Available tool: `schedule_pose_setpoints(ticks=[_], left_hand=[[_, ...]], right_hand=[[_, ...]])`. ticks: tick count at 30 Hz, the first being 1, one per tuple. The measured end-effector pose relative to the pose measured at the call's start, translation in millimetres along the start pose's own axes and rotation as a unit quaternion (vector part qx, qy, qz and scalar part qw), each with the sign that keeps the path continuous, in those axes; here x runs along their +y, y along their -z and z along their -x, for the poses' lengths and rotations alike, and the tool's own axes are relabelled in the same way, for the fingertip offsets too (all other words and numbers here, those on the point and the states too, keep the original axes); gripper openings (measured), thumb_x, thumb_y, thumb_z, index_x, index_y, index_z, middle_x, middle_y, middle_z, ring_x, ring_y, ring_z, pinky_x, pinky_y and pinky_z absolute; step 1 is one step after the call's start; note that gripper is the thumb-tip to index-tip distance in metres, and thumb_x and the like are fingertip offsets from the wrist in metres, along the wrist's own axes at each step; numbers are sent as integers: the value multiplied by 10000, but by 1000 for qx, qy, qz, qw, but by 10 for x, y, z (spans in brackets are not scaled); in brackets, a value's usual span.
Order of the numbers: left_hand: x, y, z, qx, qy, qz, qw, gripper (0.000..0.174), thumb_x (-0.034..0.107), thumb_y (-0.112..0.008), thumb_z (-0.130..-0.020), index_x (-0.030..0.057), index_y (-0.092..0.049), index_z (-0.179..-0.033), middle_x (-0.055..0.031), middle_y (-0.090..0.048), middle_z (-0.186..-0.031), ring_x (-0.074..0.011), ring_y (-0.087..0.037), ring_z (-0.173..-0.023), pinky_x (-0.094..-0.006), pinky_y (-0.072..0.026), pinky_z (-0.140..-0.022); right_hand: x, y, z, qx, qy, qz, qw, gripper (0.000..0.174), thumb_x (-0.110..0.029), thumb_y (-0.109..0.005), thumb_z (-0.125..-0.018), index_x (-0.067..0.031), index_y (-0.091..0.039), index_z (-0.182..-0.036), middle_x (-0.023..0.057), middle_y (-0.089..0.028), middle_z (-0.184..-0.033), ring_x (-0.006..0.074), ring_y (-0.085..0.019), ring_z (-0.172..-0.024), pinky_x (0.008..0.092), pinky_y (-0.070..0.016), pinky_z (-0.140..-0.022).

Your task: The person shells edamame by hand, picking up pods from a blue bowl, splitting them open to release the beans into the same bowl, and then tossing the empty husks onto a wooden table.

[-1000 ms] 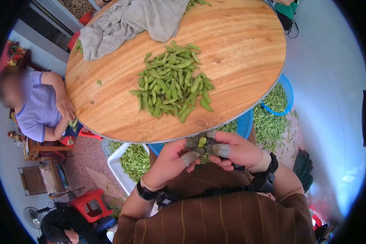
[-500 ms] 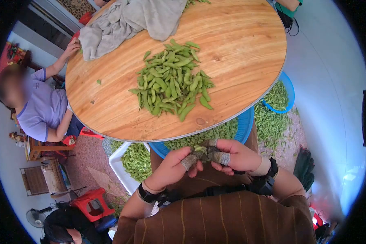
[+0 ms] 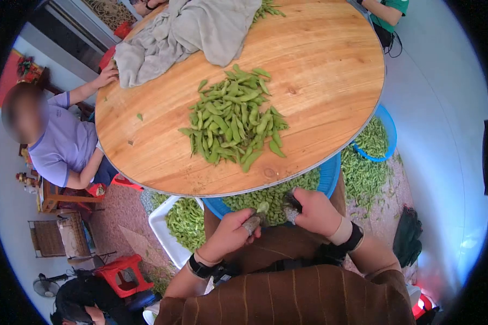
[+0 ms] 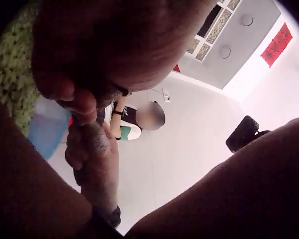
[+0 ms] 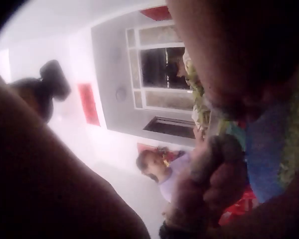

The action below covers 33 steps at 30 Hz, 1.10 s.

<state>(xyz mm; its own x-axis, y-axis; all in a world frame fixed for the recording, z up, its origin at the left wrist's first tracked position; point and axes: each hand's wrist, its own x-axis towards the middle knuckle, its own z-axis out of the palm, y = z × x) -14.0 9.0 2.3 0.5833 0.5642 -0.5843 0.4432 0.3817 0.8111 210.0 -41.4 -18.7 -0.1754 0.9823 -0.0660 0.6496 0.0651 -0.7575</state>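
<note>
In the head view the left hand (image 3: 233, 232), its fingertips wrapped in grey, pinches a pale green pod (image 3: 262, 207) above the blue basin. The right hand (image 3: 315, 212), also with covered fingertips, is a short way to the right, thumb and fingers brought together; whether it holds anything is hidden. Shelled green beans (image 3: 276, 197) fill the blue basin (image 3: 336, 174) beyond the hands. A heap of green pods (image 3: 230, 116) lies on the round wooden table (image 3: 331, 70). Both wrist views are dark, with the fingers partly hidden.
A white tray (image 3: 158, 225) of pods stands on the floor at left; a blue basket (image 3: 390, 132) and loose pods (image 3: 363, 176) lie at right. Grey cloth (image 3: 217, 32) covers the table's far side. A person in lilac (image 3: 65, 141) sits at left, near a red stool (image 3: 126, 276).
The hands, together before, have moved apart, the right hand going right and the left slightly down. The seated person's arm now reaches to the table edge. The view has shifted slightly.
</note>
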Motion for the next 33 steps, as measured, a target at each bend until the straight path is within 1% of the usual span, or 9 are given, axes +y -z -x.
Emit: schedule_pose_setpoints(ticks=[6, 8, 11, 16, 20, 24, 26, 28, 33], left_hand=[[-40, -67, -42, 76, -223, -265, 935, 89, 64, -527, -816, 28, -574, -749, -67, -602, -645, -161, -599, -576, -285, -451, -523], [90, -60, 9, 33, -249, -269, 930, 86, 62, -529, -810, 30, -582, -750, -84, -619, -669, -196, -611, -587, -296, -457, -541], [250, -25, 95, -198, -210, -120, 950, 120, 106, -531, -865, 34, -609, -810, -69, -645, -701, -166, -614, -585, -278, -456, -518], [262, 35, 212, -192, -83, 140, 968, 136, 126, -515, -902, 40, -605, -957, 9, -607, -679, -65, -544, -545, -203, -424, -495], [201, 236, 486, 17, -29, 183, 983, 149, 136, -548, -888, 18, -613, -952, 39, -563, -640, -46, -526, -573, -198, -397, -494], [-337, 648, 619, 100, -36, -56, 993, 161, 175, -596, -850, 15, -614, -856, -26, -573, -609, -139, -577, -565, -285, -431, -491], [-445, 690, 666, 259, 10, -572, 778, 175, 192, -623, -799, 24, -591, -761, -133, -591, -621, -296, -602, -588, -395, -461, -532], [-433, 642, 649, 302, 76, -539, 782, 183, 197, -616, -782, 31, -559, -733, -203, -589, -696, -385, -589, -675, -467, -462, -590], [94, 363, 429, 209, -182, -331, 902, 179, 149, -587, -831, 25, -622, -955, -185, -630, -848, -374, -605, -791, -393, -495, -691]], right_hand=[[-205, 4, -23, 83, 107, 19, 991, 292, -181, -651, -729, 17, -478, -855, 232, -564, -706, 433, -569, -688, 482, -461, -617], [-222, -24, -31, -68, 65, -51, 994, 261, -202, -627, -798, 5, -479, -855, 225, -584, -722, 414, -577, -670, 452, -478, -600], [-283, 280, -79, -219, 48, -198, 954, 311, -271, -634, -836, -2, -494, -903, 137, -582, -664, 242, -602, -571, 360, -469, -519], [-272, 230, -31, -290, -132, -514, 797, 317, -282, -654, -833, -9, -512, -909, 47, -553, -639, 95, -543, -516, 294, -441, -470], [-206, 175, -58, -80, 59, -120, 988, 253, -206, -657, -792, -21, -534, -914, 95, -584, -747, 225, -591, -589, 344, -476, -513], [-361, 315, -186, 144, 105, 69, 982, 205, -132, -672, -747, -45, -581, -908, 163, -561, -792, 360, -575, -716, 401, -477, -585], [-437, 383, -337, 185, 97, 112, 972, 217, -134, -655, -737, -35, -562, -906, 156, -565, -799, 349, -583, -700, 400, -484, -573], [-436, 415, -472, 227, 93, 153, 957, 229, -136, -639, -728, -26, -544, -905, 150, -569, -807, 337, -591, -685, 399, -490, -560], [-291, 342, -598, 237, 76, 175, 953, 227, -71, -647, -671, -24, -529, -859, 146, -561, -771, 349, -571, -635, 422, -479, -558]])
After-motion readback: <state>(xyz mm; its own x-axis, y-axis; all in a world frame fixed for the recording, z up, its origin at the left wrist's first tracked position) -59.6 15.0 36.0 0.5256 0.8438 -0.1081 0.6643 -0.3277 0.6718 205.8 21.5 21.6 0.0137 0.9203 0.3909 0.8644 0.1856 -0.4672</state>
